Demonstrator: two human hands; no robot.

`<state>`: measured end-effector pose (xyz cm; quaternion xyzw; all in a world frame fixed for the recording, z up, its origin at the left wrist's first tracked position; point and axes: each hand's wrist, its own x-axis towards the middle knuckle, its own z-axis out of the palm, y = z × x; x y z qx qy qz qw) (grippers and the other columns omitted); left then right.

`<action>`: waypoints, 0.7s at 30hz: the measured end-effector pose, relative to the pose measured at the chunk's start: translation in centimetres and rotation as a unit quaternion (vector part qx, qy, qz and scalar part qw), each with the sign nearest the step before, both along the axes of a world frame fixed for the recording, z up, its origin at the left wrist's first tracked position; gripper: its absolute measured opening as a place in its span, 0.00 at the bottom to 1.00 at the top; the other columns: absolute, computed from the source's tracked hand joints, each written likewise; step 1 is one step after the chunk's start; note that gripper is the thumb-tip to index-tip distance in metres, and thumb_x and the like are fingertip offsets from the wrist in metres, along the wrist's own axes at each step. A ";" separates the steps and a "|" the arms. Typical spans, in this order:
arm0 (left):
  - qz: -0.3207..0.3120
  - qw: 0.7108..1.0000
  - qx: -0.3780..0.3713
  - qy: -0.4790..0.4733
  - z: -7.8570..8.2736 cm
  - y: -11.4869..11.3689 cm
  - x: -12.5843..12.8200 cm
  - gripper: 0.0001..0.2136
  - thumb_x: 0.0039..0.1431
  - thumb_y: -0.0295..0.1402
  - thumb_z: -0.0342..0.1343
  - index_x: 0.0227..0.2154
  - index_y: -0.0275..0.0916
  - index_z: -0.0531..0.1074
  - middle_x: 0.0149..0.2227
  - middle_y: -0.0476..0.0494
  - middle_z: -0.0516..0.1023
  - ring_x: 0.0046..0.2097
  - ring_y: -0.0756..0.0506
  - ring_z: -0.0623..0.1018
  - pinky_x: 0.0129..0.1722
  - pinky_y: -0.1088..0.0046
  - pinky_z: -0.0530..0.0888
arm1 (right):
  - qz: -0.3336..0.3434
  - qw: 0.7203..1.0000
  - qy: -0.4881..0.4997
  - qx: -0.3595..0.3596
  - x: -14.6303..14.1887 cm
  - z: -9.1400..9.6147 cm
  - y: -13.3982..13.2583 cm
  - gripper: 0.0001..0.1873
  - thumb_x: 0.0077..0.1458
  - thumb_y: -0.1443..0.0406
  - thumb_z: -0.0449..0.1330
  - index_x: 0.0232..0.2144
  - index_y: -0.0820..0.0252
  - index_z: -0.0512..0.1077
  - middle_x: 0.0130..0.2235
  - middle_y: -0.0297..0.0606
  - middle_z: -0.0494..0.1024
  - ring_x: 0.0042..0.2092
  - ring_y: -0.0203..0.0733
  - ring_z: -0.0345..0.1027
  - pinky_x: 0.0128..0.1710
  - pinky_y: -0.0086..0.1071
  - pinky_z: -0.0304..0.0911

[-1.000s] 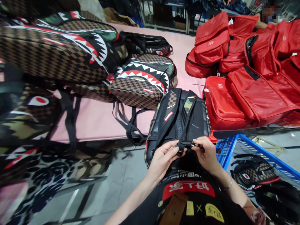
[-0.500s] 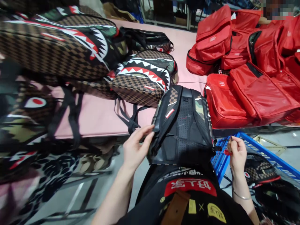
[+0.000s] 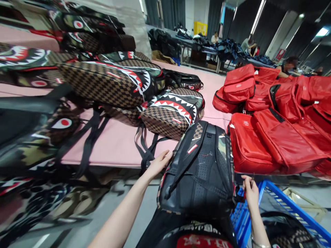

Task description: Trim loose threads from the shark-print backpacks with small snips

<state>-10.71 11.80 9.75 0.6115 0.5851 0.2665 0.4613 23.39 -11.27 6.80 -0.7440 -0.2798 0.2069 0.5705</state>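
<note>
A black backpack (image 3: 204,168) with checkered and camouflage trim lies with its padded back and shoulder straps facing up. It leans from the table's front edge toward my body. My left hand (image 3: 159,163) is at the backpack's left edge, fingers stretched out and seemingly touching its side. To the right of the bag, my right hand (image 3: 251,191) is closed, fingertips pinched around something small and dark with a bit of red near it, too small to name. A checkered backpack with a shark-mouth print (image 3: 172,113) lies just beyond.
More shark-print backpacks (image 3: 103,81) are piled on the pink table (image 3: 111,148) at left. Red bags (image 3: 279,137) cover the right side. A blue plastic crate (image 3: 292,203) holding a checkered bag stands below right. Other people (image 3: 288,65) are farther back.
The view has tilted up, showing more of the room. My right hand has come in closer to the backpack's right side. My left hand's fingers have straightened along the left edge.
</note>
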 end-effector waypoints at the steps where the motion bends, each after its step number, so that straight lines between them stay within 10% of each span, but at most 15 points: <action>1: 0.000 1.000 -0.002 -0.006 -0.2 0.8 0.6 0.38 0.42 0.58 0.50 0.48 0.29 0.68 0.51 0.29 0.71 0.55 0.32 0.67 0.51 0.60 0.66 | 0.017 1.000 -0.013 -0.010 0.2 -0.3 1.0 0.26 0.48 0.47 0.55 0.36 0.63 0.74 0.28 0.38 0.76 0.30 0.42 0.69 0.32 0.34 0.65; 5: -0.034 0.998 0.008 -0.050 -0.5 1.9 2.6 0.35 0.42 0.58 0.51 0.44 0.31 0.70 0.46 0.33 0.75 0.48 0.35 0.73 0.46 0.64 0.70 | 0.056 0.997 -0.006 -0.055 -0.1 -1.5 4.6 0.34 0.44 0.44 0.54 0.44 0.63 0.73 0.50 0.46 0.72 0.55 0.50 0.62 0.55 0.40 0.55; 14: -0.070 0.995 0.075 -0.016 0.6 0.7 1.5 0.25 0.45 0.50 0.53 0.37 0.33 0.73 0.39 0.37 0.79 0.42 0.36 0.76 0.42 0.64 0.71 | 0.090 0.994 0.027 -0.052 -0.4 -3.0 3.8 0.38 0.44 0.45 0.56 0.51 0.64 0.68 0.54 0.45 0.67 0.58 0.51 0.57 0.59 0.40 0.48; 21: -0.073 0.978 0.184 0.068 5.1 7.8 7.1 0.14 0.55 0.36 0.49 0.41 0.36 0.72 0.45 0.40 0.76 0.50 0.40 0.72 0.49 0.67 0.65 | 0.094 0.992 -0.018 -0.077 -1.3 -1.1 4.1 0.36 0.44 0.47 0.54 0.48 0.67 0.71 0.52 0.48 0.70 0.56 0.51 0.60 0.58 0.40 0.52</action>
